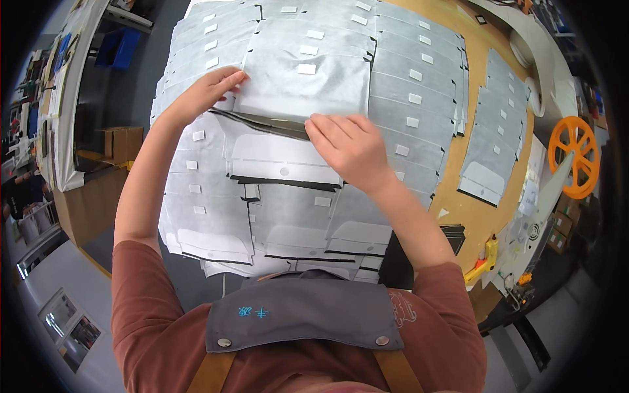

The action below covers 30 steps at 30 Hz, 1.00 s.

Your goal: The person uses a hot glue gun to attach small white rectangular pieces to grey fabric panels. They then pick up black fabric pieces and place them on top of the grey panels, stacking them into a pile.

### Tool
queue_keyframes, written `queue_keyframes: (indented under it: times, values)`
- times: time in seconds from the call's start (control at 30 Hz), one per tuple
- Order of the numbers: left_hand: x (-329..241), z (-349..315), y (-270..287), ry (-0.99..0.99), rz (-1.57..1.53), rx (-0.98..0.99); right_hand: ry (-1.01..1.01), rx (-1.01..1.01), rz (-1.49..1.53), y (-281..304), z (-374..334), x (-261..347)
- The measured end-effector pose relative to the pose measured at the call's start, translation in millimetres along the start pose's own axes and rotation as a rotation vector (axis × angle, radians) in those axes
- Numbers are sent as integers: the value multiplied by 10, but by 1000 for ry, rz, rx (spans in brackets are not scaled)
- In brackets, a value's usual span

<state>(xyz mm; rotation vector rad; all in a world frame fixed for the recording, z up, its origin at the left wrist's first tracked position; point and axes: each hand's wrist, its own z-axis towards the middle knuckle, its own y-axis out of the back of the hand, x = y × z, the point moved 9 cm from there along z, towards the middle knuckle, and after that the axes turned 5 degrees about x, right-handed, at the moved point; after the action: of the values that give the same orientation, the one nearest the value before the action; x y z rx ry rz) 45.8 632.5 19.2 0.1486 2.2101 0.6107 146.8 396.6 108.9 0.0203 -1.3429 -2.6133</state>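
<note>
Silvery-grey fabric panels with white tabs lie in overlapping rows under my hands. My right hand (pixel 350 147) is closed on the dark, raised edge of a grey fabric panel (pixel 301 95), right of centre. This edge stands up as a few dark layers running left from my fingers. My left hand (pixel 213 93) is at the panel's left side, its fingers partly stretched out and bent over the sheet; its thumb side is partly hidden. Just below the raised edge lies another panel with a rounded white flap (pixel 282 157) and a black lower border.
More panels (pixel 416 111) overlap at right on the tan table (pixel 452 187); a separate strip of panels (pixel 495 124) lies beyond. An orange wheel (pixel 574 157) and a yellow tool (pixel 485 259) are at the right edge. Cardboard boxes (pixel 121 144) stand at left.
</note>
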Motion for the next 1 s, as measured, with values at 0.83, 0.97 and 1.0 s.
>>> queue_keyframes:
  times: [0.83, 0.97, 1.0]
  values:
    - [146, 11, -30, -77, -274, -308, -959, 629, 673, -1407, -359, -1828]
    - [-204, -129, -91, -184, 50, -455, -880, 642, 676, -1303, -265, -1745]
    - [-313, -94, -95, -210, 189, -469, -845, 630, 672, -1280, -225, -1733]
